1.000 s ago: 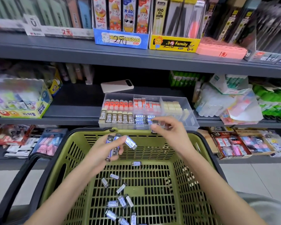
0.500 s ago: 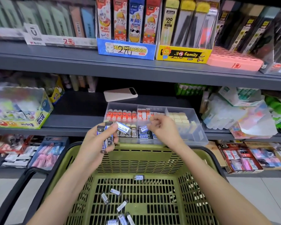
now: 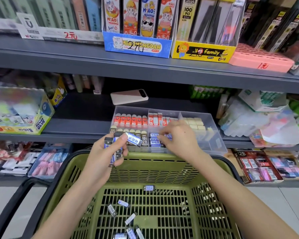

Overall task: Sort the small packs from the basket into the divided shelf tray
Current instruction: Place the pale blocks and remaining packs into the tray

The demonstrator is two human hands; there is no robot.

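Left hand (image 3: 104,152) is wrapped tight round a clutch of small packs (image 3: 117,145), fingers curled under them, and the thumb pins one more blue-and-white pack (image 3: 134,139) crosswise on top, its end poking out to the right. That hand sits just above the far rim of the basket (image 3: 162,158), right in front of the divided tray (image 3: 212,133).

Right hand (image 3: 179,137) is over at the tray, palm down, fingers dipping into the front middle compartment where the filed blue-and-white packs (image 3: 154,140) lie stacked. Those fingertips are a blur, so whether they pinch a pack or just touch the stack I cannot tell.

Around them in the tray: black 2B packs (image 3: 144,141) front left, partly behind the left hand, red packs (image 3: 129,119) back left, cream blocks (image 3: 193,122) back right. The tray stands at the front edge of the grey shelf (image 3: 79,125), with a pale phone (image 3: 129,96) lying flat just behind it.

Down below, loose packs (image 3: 122,203) are scattered on the green basket's slotted floor, one alone against the far wall, the others bunched near the bottom of the view.
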